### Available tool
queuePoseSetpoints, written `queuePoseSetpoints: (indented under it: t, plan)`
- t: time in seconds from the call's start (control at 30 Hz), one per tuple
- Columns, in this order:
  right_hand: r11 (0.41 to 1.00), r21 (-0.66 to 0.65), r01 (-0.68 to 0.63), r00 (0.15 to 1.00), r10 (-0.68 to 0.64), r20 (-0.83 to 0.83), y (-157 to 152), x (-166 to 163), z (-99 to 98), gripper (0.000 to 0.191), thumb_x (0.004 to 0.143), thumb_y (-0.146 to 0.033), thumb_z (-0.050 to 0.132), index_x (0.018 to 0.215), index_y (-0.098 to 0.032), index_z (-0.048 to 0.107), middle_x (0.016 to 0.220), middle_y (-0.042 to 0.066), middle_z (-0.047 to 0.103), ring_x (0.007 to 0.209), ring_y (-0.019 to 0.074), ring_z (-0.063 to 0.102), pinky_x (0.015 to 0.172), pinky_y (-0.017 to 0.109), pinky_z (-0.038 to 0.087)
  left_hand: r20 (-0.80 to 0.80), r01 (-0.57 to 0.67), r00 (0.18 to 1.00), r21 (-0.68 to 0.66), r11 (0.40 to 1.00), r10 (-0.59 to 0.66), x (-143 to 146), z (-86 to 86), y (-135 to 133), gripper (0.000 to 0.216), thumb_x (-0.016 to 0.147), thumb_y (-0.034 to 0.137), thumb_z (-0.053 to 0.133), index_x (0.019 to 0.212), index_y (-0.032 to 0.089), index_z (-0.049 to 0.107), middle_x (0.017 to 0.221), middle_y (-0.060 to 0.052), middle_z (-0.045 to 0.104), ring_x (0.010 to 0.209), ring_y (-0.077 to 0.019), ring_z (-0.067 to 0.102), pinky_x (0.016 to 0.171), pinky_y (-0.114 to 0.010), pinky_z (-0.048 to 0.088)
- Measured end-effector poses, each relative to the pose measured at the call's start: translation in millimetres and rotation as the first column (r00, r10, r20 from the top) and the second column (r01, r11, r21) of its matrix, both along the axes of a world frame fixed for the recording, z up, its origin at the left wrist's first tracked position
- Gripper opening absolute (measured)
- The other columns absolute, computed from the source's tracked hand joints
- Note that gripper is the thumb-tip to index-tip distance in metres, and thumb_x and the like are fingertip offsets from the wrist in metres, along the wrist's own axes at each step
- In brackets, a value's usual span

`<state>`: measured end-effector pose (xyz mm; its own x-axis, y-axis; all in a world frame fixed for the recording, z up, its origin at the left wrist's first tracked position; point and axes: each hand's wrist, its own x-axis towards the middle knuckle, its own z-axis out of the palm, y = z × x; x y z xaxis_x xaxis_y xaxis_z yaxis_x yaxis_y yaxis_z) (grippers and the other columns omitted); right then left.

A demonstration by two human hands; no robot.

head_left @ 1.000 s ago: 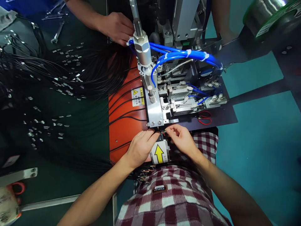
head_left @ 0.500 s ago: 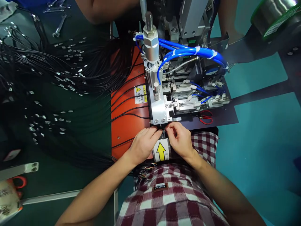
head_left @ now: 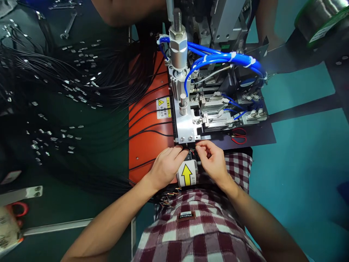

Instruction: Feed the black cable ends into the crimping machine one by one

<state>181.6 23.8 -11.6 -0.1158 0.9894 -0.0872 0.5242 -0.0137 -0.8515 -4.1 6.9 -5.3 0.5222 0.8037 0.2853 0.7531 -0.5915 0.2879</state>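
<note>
At the near end of the machine's metal head (head_left: pixel 185 123), my left hand (head_left: pixel 169 163) is closed with thumb and fingertips together around a black cable (head_left: pixel 141 165), which crosses the orange plate from the left. Thin coloured wires (head_left: pixel 192 150) poke out between my two hands. Just right of them my right hand (head_left: pixel 214 160) is pinched, thumb against forefinger; whatever lies in that pinch is too small to make out. Below the hands is a label with a yellow arrow (head_left: pixel 187 174). Other black cables lie across the orange plate (head_left: pixel 147 145) into the machine's side.
Bundles of black cables with shiny ends (head_left: pixel 79 91) spread over the dark table at left. Blue air tubes (head_left: pixel 229 58) arch over the machine. Red-handled scissors (head_left: pixel 239 136) lie at right. A wire spool (head_left: pixel 321 22) and another person's arm (head_left: pixel 131 11) are at the far side.
My right hand has shifted slightly right, away from my left hand, and the coloured wires between them show more. The left hand stays in place. The view has tilted a little.
</note>
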Motion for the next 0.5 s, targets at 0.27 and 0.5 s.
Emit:
queuePoseSetpoints:
  t: [0.27, 0.5]
  plan:
    - [0.965, 0.179, -0.192, 0.961, 0.147, 0.236, 5.0, -0.4, 5.2, 0.015, 0.091, -0.024, 0.047, 0.083, -0.019, 0.059, 0.075, 0.004, 0.062, 0.067, 0.0166, 0.055, 0.066, 0.028, 0.041, 0.005, -0.005, 1.000, -0.007, 1.000, 0.005, 0.4, 0.8, 0.2, 0.029, 0.092, 0.012, 0.037, 0.104, 0.010, 0.064, 0.092, -0.013, 0.064, 0.078, -0.0204, 0.061, 0.070, -0.034, 0.052]
    - [0.954, 0.205, -0.218, 0.954, 0.164, 0.250, 3.0, -0.4, 0.8, 0.013, 0.093, -0.022, 0.044, 0.085, -0.020, 0.054, 0.078, 0.005, 0.062, 0.069, 0.0177, 0.056, 0.066, 0.029, 0.041, 0.017, -0.004, 1.000, -0.022, 1.000, 0.005, 0.3, 0.8, 0.2, 0.028, 0.093, 0.015, 0.039, 0.105, 0.009, 0.063, 0.093, -0.014, 0.064, 0.079, -0.0212, 0.061, 0.070, -0.034, 0.052]
